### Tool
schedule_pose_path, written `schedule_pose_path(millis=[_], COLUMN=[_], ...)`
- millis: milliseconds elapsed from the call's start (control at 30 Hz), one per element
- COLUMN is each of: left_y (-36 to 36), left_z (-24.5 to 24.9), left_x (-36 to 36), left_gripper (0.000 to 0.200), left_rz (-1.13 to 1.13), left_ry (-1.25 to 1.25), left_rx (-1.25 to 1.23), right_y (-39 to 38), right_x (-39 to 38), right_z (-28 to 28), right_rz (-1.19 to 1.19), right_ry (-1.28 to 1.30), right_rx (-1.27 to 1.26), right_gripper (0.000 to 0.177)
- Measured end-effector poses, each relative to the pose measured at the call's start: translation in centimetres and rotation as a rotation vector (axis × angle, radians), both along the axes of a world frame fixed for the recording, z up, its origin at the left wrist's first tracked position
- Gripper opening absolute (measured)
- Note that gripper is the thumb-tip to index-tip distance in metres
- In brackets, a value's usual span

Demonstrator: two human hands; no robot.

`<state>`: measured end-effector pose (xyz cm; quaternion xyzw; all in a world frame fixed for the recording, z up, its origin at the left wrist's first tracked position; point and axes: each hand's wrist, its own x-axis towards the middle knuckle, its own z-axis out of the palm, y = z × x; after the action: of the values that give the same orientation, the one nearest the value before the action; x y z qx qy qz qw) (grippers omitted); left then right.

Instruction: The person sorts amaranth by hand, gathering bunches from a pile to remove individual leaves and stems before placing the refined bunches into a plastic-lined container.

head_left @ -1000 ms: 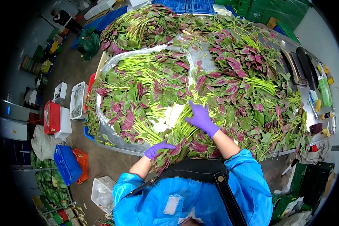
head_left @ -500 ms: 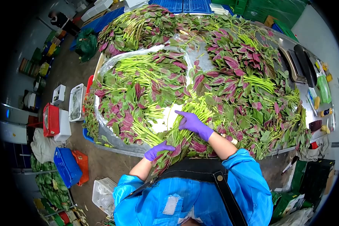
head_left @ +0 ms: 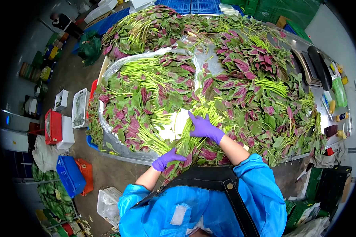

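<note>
My left hand [head_left: 168, 159], in a purple glove, is at the table's front edge, its fingers round the leafy end of a bunch of greens [head_left: 188, 144]. Higher and to the right, my right hand [head_left: 205, 128] in the same kind of glove lies on the stems of this bunch, thumb and forefinger spread around them. Just left of the bunch, a white patch [head_left: 180, 120] shows between the stems. A plastic-lined container [head_left: 101, 114] full of red and green leafy stems stands on the left. More loose greens [head_left: 261, 114] cover the table's right side.
A scale-like device [head_left: 307, 69] stands at the table's right end, near bottles [head_left: 342, 117]. A large heap of greens [head_left: 146, 29] is at the back left. Blue [head_left: 71, 175] and red [head_left: 53, 125] crates stand on the floor at left. Another person [head_left: 66, 24] is far back left.
My right hand has shifted slightly right and down along the stems. My left hand has turned a little, and the leaves beside it have moved right.
</note>
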<state>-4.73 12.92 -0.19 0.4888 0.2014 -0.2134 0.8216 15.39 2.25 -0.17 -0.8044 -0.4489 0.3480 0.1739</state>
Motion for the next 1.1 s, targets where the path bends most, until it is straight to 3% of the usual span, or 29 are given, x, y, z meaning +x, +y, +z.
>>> schedule_pose_path(millis=[100, 167, 233, 267, 367, 400, 500, 567, 633, 700, 833, 900, 967, 1000, 1033, 1100], left_y=[0.2, -0.2, -0.5, -0.3, 0.3, 0.6, 0.7, 0.4, 0.2, 0.0, 0.2, 0.5, 0.7, 0.8, 0.9, 1.0], left_z=[-1.0, -1.5, -1.6, -1.3, -2.1, 0.8, 1.9, 1.1, 0.4, 0.1, 0.2, 0.3, 0.5, 0.6, 0.7, 0.8], left_x=[-0.2, -0.4, -0.7, -0.5, -1.5, -1.2, -1.6, -2.1, -2.7, -3.0, -2.9, -2.6, -2.3, -2.3, -2.2, -2.3], left_gripper=[0.059, 0.059, 0.059, 0.056, 0.052, 0.054, 0.055, 0.055, 0.056, 0.056, 0.058, 0.058, 0.059, 0.059, 0.059, 0.060], left_rz=[-0.093, -0.085, 0.009, -0.032, 0.016, 0.028, 0.093, 0.125, 0.150, 0.167, 0.178, 0.176, 0.177, 0.175, 0.177, 0.182], left_ry=[0.005, -0.029, 0.030, 0.006, -0.009, 0.027, 0.059, 0.076, 0.092, 0.105, 0.117, 0.113, 0.109, 0.106, 0.104, 0.104], left_rx=[0.062, 0.069, 0.002, 0.024, -0.102, -0.114, -0.193, -0.225, -0.258, -0.272, -0.270, -0.262, -0.251, -0.248, -0.241, -0.236], right_y=[0.2, 0.5, 0.8, 0.4, -1.9, -2.5, -4.1, -4.8, -5.4, -5.3, -4.0, -2.9, -1.8, -1.8, -2.0, -3.2], right_x=[-0.2, 0.0, 0.5, 1.3, 7.1, 8.6, 9.0, 8.1, 6.1, 4.5, 0.4, -2.1, -3.6, -3.7, -2.8, 0.3], right_z=[1.1, -0.9, -2.6, -2.9, -7.3, -7.3, -1.5, -0.7, 0.6, 1.4, 2.1, 2.1, 1.1, 0.7, 0.7, 0.6], right_rz=[0.086, 0.108, 0.169, 0.129, -0.179, -0.328, -0.469, -0.461, -0.422, -0.485, -0.332, -0.423, -0.240, -0.366, -0.365, -0.536], right_ry=[-0.146, -0.134, -0.292, -0.449, -0.568, -0.550, -0.559, -0.711, -0.565, 0.417, 0.421, 0.844, 0.903, 1.077, 1.079, 0.980], right_rx=[-0.067, -0.010, 0.039, 0.147, 0.187, 0.156, 0.192, 0.634, 0.620, 0.381, 0.309, 0.380, 0.769, 0.774, 0.772, 0.436], right_gripper=[0.098, 0.093, 0.080, 0.066, 0.061, 0.060, 0.046, 0.045, 0.045, 0.051, 0.066, 0.064, 0.068, 0.052, 0.052, 0.031])
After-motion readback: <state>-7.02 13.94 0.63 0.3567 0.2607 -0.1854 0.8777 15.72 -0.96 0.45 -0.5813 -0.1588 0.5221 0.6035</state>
